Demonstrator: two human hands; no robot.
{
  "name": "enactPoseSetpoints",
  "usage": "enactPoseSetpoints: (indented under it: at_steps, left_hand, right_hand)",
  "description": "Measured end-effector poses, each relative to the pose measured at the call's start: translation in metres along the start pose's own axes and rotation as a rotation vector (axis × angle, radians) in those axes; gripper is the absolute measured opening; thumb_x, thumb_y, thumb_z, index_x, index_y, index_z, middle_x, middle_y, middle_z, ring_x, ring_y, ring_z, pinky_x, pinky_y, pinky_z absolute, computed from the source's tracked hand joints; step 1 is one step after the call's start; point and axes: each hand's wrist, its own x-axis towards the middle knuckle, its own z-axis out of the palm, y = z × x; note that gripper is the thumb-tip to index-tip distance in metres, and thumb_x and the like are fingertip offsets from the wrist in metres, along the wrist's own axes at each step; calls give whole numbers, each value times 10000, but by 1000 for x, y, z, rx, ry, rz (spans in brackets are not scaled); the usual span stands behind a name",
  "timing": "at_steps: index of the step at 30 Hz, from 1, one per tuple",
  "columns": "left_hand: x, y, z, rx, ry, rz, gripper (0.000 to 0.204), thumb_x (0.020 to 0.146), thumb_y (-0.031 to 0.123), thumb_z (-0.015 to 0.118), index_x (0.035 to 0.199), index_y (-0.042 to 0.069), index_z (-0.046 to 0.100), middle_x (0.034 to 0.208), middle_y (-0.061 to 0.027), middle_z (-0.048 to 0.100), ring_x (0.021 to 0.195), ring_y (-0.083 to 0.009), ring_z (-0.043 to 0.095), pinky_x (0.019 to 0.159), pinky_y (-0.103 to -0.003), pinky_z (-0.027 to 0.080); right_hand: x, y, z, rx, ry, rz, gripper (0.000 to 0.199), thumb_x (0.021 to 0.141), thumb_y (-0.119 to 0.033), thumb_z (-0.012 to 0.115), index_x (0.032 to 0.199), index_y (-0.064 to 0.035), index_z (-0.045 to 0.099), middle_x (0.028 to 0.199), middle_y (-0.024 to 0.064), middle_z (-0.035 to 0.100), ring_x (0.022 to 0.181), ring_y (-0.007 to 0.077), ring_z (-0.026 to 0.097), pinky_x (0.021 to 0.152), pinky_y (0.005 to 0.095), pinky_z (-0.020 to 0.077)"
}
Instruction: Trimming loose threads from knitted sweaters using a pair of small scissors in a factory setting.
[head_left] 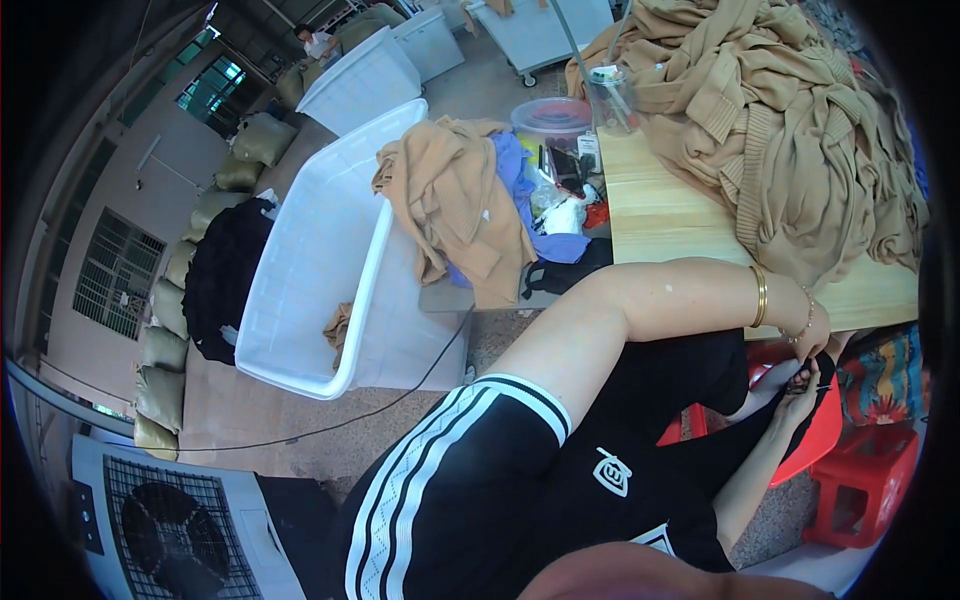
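Note:
Both my hands are close together at the right, over a red plastic stool. My left hand [808,328], with gold bangles and a beaded bracelet at the wrist, reaches down with its fingers closed on black cloth [822,384]. Just below, my right hand [796,396] has curled fingers pinching the same cloth. A small thin light-coloured thing shows by the fingertips, too small to name. Whether the cloth is part of my own black clothing or a separate piece, I cannot tell.
A wooden table [650,210] beyond my left arm bears a heap of tan knitted garments [790,130]. Left of it stand a white tub [370,300] and a tan garment [455,190]. A fan unit [170,520] is at lower left, a red stool [865,485] at right.

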Motion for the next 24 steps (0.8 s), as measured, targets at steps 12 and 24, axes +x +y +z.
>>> enactPoseSetpoints:
  at_steps: [12,24]
  left_hand:
    - [-78,-35,-66,-316,821,125,358,836,341,595,1116,129,664,1009,-83,688,929,-207,645,790,-339,493]
    - [-428,-50,120,-1026,1303,-893,370,902,111,594,1239,-27,527,1203,-138,588,1012,-271,637,875,-326,526]
  right_hand:
    - [5,-10,7,158,-40,1,347,986,-268,471,1201,-6,543,773,10,510,698,112,470,637,256,395]
    - [8,-25,-11,91,-122,-9,360,1002,-263,418,1201,12,536,781,20,541,712,126,490,675,283,412]
